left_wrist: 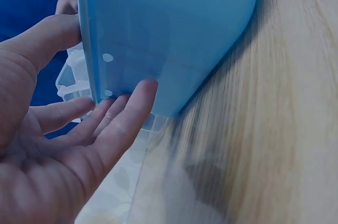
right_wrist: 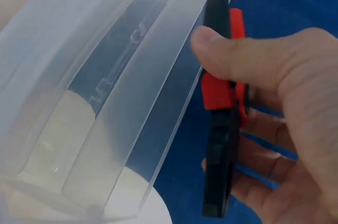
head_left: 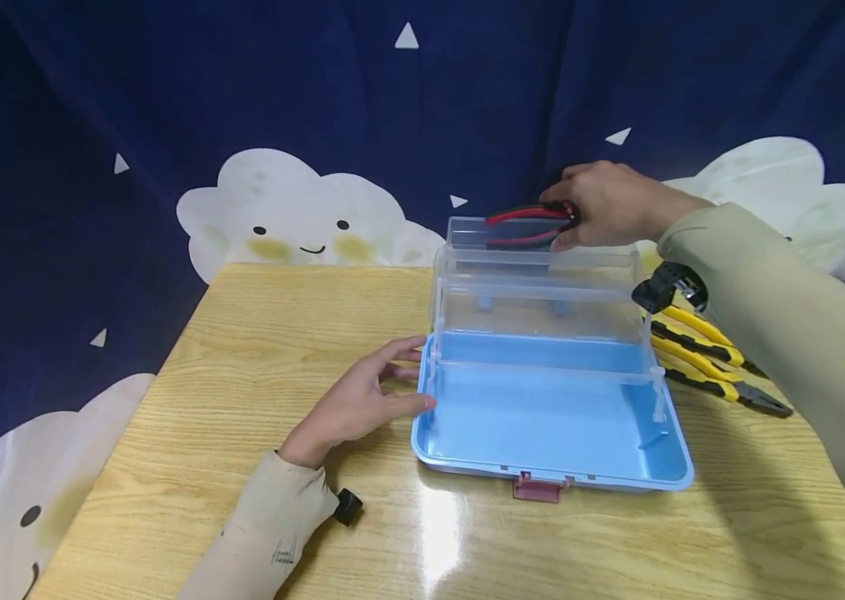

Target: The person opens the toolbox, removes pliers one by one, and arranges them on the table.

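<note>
A blue toolbox [head_left: 535, 425] with a clear lid and clear trays stands opened on the table. My left hand [head_left: 362, 400] holds its left wall, thumb over the rim and fingers along the outside; the left wrist view shows the fingers [left_wrist: 140, 94] by that wall. My right hand [head_left: 606, 204] pinches pliers [head_left: 531, 214] with red and black handles over the raised clear tray [head_left: 467, 233] at the back. Seen from the right wrist, the pliers [right_wrist: 217, 94] lie between thumb and fingers, alongside the tray edge.
Pliers with yellow and black handles [head_left: 700, 367] lie on the table right of the toolbox, partly under my right forearm. A dark red latch [head_left: 537, 488] hangs at the toolbox front. Behind the wooden table [head_left: 302, 325] hangs a dark blue cloth [head_left: 302, 75] with clouds.
</note>
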`<state>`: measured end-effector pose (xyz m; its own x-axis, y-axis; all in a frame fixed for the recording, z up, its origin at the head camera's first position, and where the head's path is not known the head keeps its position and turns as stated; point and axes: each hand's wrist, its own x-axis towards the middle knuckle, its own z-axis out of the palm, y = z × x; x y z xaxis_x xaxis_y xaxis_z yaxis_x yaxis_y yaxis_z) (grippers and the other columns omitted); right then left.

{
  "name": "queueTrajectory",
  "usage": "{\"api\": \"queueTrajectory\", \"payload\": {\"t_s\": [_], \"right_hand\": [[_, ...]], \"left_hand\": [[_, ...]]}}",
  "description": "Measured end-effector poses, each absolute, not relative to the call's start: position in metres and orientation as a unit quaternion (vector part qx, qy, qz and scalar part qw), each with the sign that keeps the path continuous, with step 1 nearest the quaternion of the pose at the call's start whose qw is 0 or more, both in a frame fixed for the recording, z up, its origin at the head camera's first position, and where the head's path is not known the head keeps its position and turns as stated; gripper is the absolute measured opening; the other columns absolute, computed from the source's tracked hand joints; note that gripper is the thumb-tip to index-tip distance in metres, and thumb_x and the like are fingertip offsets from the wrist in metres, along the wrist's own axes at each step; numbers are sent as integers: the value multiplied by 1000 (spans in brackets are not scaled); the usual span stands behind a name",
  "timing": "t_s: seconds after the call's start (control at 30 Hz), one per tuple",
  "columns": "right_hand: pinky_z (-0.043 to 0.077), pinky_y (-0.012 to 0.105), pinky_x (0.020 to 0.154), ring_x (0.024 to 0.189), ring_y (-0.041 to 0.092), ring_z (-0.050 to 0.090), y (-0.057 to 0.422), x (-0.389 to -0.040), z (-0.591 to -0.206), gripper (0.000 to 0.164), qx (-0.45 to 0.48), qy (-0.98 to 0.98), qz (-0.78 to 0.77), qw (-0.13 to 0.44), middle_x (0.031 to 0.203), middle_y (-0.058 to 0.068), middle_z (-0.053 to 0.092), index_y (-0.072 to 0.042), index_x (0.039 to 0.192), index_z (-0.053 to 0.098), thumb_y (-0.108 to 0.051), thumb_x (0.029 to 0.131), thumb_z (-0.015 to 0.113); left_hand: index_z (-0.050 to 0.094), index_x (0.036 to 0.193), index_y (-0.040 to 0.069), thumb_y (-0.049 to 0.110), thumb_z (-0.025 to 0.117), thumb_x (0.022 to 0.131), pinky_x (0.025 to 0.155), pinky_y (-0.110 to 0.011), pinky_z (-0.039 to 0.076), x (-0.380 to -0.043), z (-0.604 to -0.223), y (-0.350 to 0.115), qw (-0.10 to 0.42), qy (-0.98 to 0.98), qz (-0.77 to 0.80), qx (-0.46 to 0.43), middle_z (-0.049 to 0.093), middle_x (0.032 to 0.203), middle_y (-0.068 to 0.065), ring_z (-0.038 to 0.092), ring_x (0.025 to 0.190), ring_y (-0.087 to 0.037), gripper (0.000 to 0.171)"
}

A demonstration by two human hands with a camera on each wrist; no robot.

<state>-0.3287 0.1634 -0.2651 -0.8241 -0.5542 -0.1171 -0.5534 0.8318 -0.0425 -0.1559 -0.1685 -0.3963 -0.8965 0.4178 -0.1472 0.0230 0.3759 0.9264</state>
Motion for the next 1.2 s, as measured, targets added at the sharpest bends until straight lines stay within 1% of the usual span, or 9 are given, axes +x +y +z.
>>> {"api": "queueTrajectory", "payload": {"t_s": [0.1,0.3,0.43,0.63,0.87,1.03,1.2], "right_hand": [[53,52,92,104,32,60,165,-327,-263,68,-276,959,-13,57,126,20,63,-4,145,58,-36,89,81],[49,43,83,98,30,57,169,-325,-262,71,-265,963,-33,45,123,17,62,-6,147,55,-39,90,80],[49,41,80,94,28,58,174,-323,-265,70,-275,960,-37,33,121,17,63,-6,147,55,-39,91,79],[46,35,72,87,25,58,179,-316,-271,66,-285,957,-57,-2,116,15,65,-6,144,59,-37,90,81],[47,36,72,84,24,60,180,-307,-271,65,-302,949,-81,-30,116,14,65,-7,143,60,-35,89,82],[48,36,72,81,23,62,182,-302,-271,66,-302,949,-83,-39,116,14,64,-7,144,59,-34,88,83],[49,34,71,84,24,60,185,-296,-270,68,-290,953,-82,-44,117,14,63,-7,145,58,-35,89,83]], "left_hand": [[41,158,22,19,83,88,105,-38,57,-157,-396,-168,185,805,548,136,53,148,-9,59,135,-30,82],[41,158,21,17,83,88,107,-38,56,-160,-398,-169,188,798,558,132,51,149,-11,57,137,-31,82],[41,158,22,16,83,88,108,-38,55,-162,-400,-170,190,797,559,126,51,149,-9,57,138,-31,82],[41,158,22,19,83,88,107,-38,56,-164,-401,-171,190,802,553,125,51,150,-9,57,138,-31,82],[40,159,22,18,83,88,106,-38,57,-166,-401,-173,190,803,551,123,51,150,-9,57,138,-31,83],[37,160,18,16,82,89,107,-37,57,-168,-400,-173,187,801,552,137,49,152,-13,56,138,-35,84],[37,160,16,13,81,89,106,-37,57,-170,-401,-173,187,800,553,140,48,152,-15,55,138,-36,84]]}}
